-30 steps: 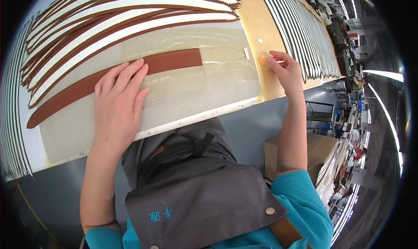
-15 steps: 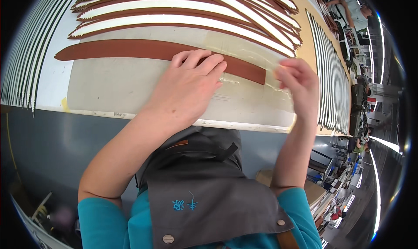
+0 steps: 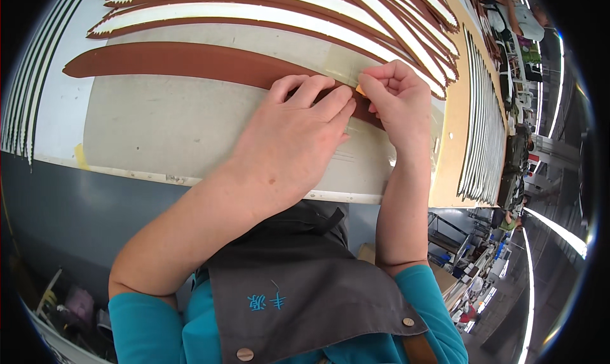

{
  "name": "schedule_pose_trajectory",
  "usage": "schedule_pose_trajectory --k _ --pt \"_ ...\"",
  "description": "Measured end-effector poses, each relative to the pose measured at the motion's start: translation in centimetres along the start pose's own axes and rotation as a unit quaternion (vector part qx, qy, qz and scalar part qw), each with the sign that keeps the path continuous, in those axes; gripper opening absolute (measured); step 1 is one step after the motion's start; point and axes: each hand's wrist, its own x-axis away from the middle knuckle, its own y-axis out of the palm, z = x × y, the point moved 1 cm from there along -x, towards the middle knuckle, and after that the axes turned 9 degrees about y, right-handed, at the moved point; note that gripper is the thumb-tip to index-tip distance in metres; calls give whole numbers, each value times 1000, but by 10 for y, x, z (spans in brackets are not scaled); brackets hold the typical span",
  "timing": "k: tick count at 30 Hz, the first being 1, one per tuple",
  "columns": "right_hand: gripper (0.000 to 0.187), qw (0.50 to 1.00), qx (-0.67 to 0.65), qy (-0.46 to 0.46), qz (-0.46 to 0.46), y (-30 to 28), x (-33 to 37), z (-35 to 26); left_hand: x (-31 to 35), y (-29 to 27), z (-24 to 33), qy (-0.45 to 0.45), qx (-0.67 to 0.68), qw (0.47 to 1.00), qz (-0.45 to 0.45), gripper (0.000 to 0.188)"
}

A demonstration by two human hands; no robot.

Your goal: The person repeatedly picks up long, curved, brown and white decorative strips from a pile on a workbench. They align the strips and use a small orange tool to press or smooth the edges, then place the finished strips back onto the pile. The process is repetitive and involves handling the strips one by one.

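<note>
A long reddish-brown strip [image 3: 171, 60], rounded at its left end, lies across the grey work mat [image 3: 159, 129]. My left hand [image 3: 295, 125] rests on it right of the middle, fingers spread and bent, pressing down on the strip. Close beside those fingertips, my right hand [image 3: 397, 100] pinches a small yellow-orange piece [image 3: 361, 90] over the strip's right part. Most of that piece is hidden by my fingers, so its kind does not show. The strip's right end is behind my right hand.
Beyond the mat lie several brown strips with white faces and notched ends [image 3: 210, 22], piled across each other. Rows of thin dark-and-white strips stand at the left [image 3: 38, 65] and right [image 3: 481, 122]. The table's front edge [image 3: 146, 173] runs before my apron.
My right hand has moved left from beyond the strip's right end onto the strip, close to my left hand. The yellow-orange piece now shows at its fingertips. The view has shifted slightly.
</note>
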Motion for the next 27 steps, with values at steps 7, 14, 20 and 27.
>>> schedule_pose_trajectory --k 7,14,20,27 --pt "13 1000 -6 19 -1 -1 2 -4 0 0 -1 -3 4 1000 -2 40" --pt "10 999 9 -33 -5 0 -4 7 -1 0 0 -4 0 1000 -4 41" --pt "9 1000 12 -28 6 1 -2 6 0 1 0 -3 -6 1000 -4 41" --pt "9 999 -20 -43 1 -1 -5 10 0 2 0 -4 -4 1000 2 41"
